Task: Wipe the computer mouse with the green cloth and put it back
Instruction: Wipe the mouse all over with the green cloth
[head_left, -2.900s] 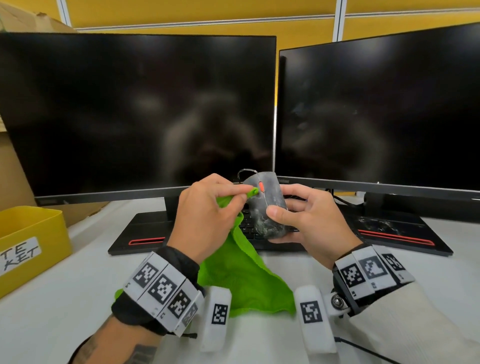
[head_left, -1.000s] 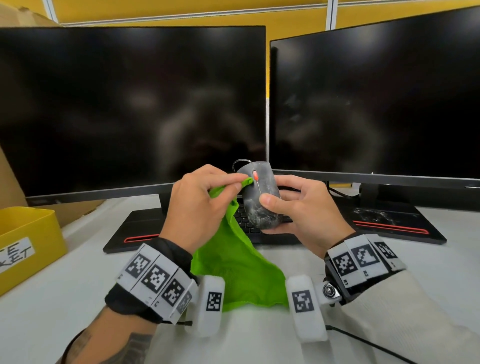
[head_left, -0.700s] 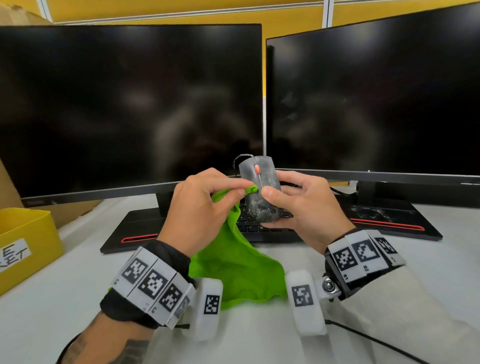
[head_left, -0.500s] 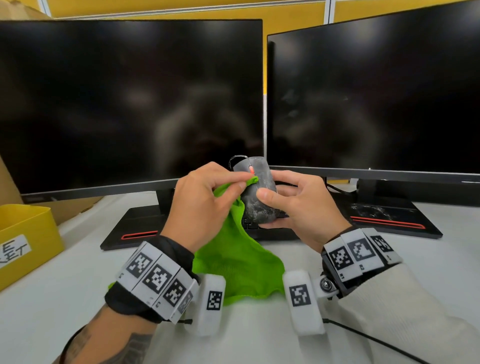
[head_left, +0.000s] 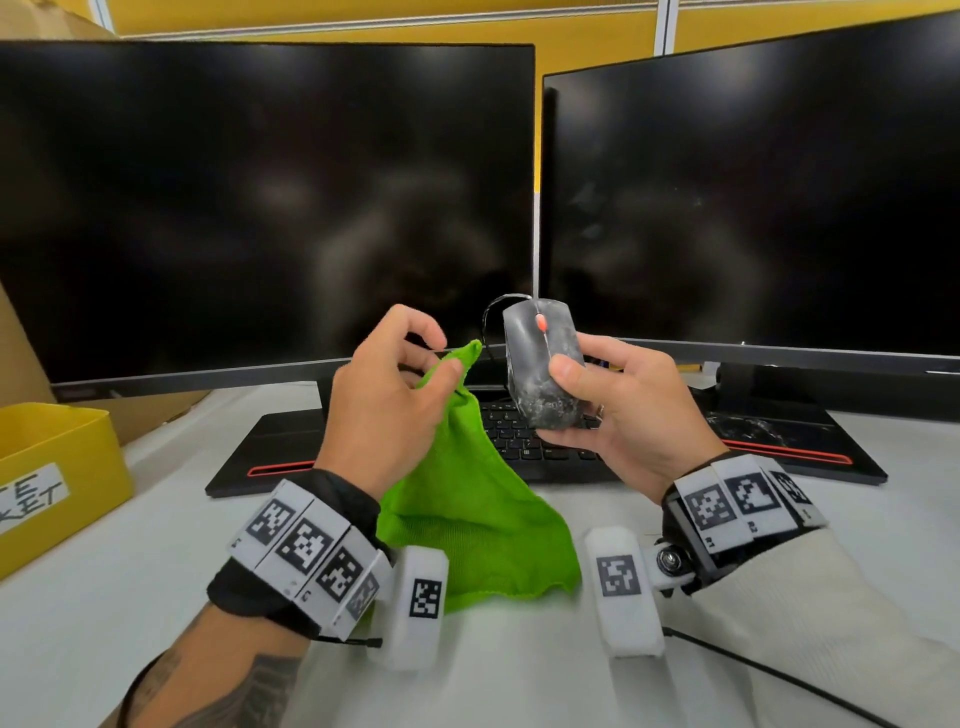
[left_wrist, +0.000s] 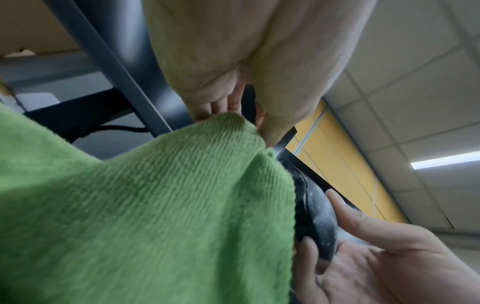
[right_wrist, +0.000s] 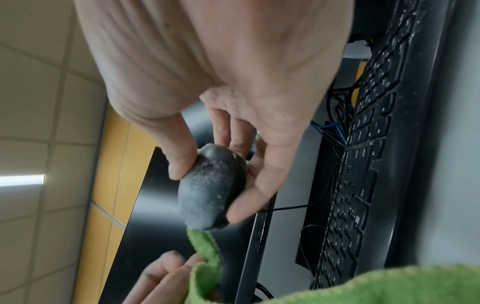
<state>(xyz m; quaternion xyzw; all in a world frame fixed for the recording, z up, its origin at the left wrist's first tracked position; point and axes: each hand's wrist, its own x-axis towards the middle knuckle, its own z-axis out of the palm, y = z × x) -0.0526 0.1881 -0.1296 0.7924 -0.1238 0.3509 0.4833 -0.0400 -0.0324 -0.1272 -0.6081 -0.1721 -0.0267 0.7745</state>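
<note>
My right hand (head_left: 608, 400) grips a smudged black computer mouse (head_left: 543, 364) with an orange scroll wheel, raised above the keyboard, thumb on its top. The right wrist view shows thumb and fingers curled round the mouse (right_wrist: 211, 191). My left hand (head_left: 395, 395) pinches a corner of the green cloth (head_left: 467, 499) just left of the mouse, a small gap between them. The cloth hangs down to the desk. In the left wrist view the cloth (left_wrist: 155, 205) fills the foreground beside the mouse (left_wrist: 314, 214).
Two dark monitors (head_left: 270, 208) (head_left: 753, 197) stand behind. A black keyboard (head_left: 524, 436) lies under the hands, between red-striped monitor bases. A yellow labelled bin (head_left: 52, 467) sits at the left. The mouse cable (head_left: 493, 317) loops behind the mouse. White desk (head_left: 519, 686) extends in front.
The cloth corner in my left hand has pulled away leftward from the mouse's top, uncovering the scroll wheel. The right hand keeps holding the mouse in the same spot.
</note>
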